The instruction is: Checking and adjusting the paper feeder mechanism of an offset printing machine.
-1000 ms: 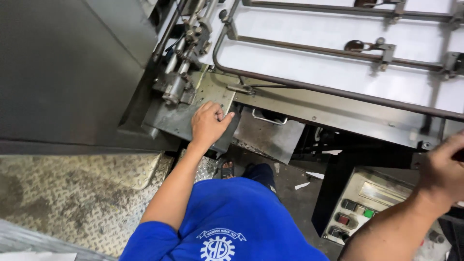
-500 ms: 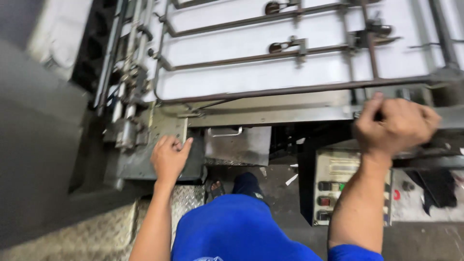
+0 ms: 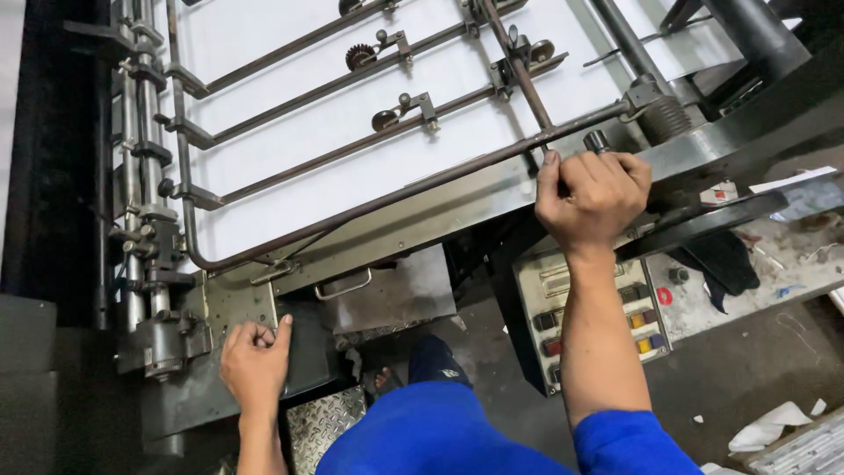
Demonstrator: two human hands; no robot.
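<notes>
From the head camera, the right hand (image 3: 593,198) is closed in a fist around a long metal rod (image 3: 422,189) at the front edge of a white paper sheet (image 3: 352,132) on the machine bed. The left hand (image 3: 255,361) rests with fingers loosely curled, holding nothing, on a metal plate (image 3: 233,303) at the machine's lower corner, and a control box (image 3: 571,303) with coloured buttons sits below the right wrist.

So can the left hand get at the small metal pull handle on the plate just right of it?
Probably yes. The left hand rests on the machine's lower plate, and the pull handle sits close by to its upper right with nothing between them. The right hand grips the long bar.
</notes>
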